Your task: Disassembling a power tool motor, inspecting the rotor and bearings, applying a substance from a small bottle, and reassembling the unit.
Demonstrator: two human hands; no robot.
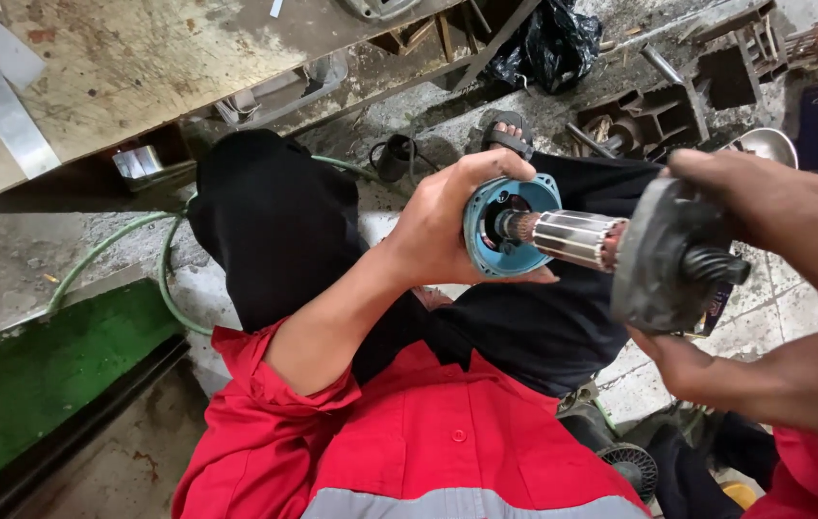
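Armature [572,237] — green hose [116,245] beyond

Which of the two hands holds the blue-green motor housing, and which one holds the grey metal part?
The left hand grips the blue-green round housing. The right hand holds the grey metal end cover, from which the ribbed rotor enters the housing.

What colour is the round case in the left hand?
Teal blue motor housing, best seen in the head view.

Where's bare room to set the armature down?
Bare floor tiles lie beyond the right hand, and bare concrete between the green hose and the workbench. The upper right, around the metal bowl, is crowded.
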